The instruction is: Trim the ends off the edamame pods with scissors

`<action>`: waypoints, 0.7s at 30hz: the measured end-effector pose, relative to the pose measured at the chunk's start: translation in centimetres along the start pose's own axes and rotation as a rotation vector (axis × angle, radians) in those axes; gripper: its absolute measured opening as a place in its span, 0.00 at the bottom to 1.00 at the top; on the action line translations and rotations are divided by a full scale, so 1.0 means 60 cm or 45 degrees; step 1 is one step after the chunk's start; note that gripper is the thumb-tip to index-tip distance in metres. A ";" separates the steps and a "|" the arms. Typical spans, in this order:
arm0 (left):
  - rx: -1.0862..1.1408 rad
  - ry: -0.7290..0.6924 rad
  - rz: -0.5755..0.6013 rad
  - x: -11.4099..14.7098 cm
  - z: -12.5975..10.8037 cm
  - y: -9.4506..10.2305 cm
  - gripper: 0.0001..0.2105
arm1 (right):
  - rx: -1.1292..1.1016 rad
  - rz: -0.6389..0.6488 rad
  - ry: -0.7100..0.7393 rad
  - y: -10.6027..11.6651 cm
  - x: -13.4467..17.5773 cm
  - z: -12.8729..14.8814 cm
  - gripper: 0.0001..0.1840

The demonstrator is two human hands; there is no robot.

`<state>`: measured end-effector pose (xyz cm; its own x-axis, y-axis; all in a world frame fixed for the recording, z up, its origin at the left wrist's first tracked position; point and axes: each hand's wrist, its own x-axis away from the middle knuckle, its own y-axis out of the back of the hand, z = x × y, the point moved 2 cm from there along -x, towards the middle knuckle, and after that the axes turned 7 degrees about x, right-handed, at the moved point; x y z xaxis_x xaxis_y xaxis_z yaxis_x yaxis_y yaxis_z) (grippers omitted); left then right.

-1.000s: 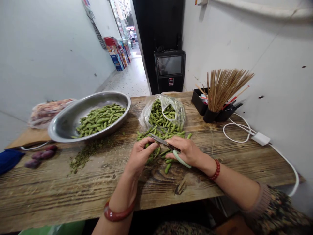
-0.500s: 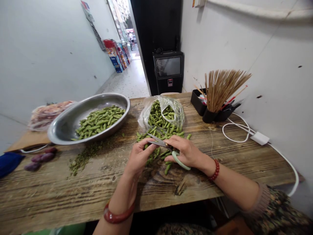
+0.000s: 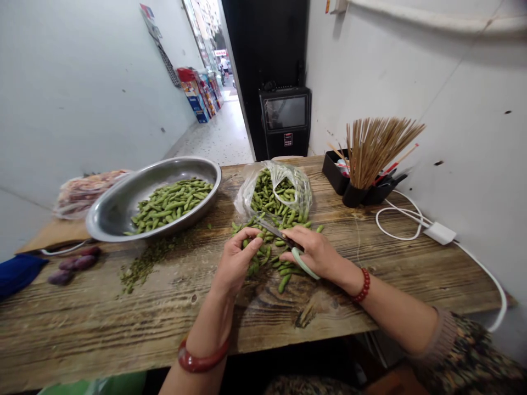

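Observation:
My right hand (image 3: 315, 252) is closed around the pale green handles (image 3: 305, 264) of a pair of scissors, whose metal blades (image 3: 272, 229) point up and left. My left hand (image 3: 236, 255) pinches an edamame pod (image 3: 248, 240) between thumb and fingers, just left of the blades. Under and beyond both hands lies a loose heap of edamame pods (image 3: 288, 269). Behind it, a clear plastic bag (image 3: 246, 192) gapes open with many more pods inside. A wide steel basin (image 3: 111, 219) to the left holds a pile of pods (image 3: 173, 203).
Small green trimmings (image 3: 142, 269) lie below the basin. Several purple-red bulbs (image 3: 74, 263), a blue cloth (image 3: 20, 274) and a bagged pinkish food (image 3: 88, 192) sit at left. At right stand skewers (image 3: 370, 153) in a black holder (image 3: 354, 196), beside a white adapter (image 3: 439, 233) and its cable.
The scissor blades have come away from my left fingers and look closer together. My left hand has turned slightly, showing the pod. The whole view has shifted a little.

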<state>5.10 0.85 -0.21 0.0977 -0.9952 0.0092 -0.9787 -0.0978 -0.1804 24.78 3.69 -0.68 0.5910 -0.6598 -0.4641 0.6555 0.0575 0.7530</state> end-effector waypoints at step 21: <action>0.399 0.070 -0.013 -0.004 0.005 -0.001 0.10 | -0.025 -0.010 0.031 0.001 0.000 0.006 0.31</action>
<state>5.17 1.12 -0.49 0.0889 -0.9940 0.0638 -0.8737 -0.1086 -0.4741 24.65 3.45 -0.46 0.5968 -0.6418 -0.4817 0.6694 0.0672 0.7398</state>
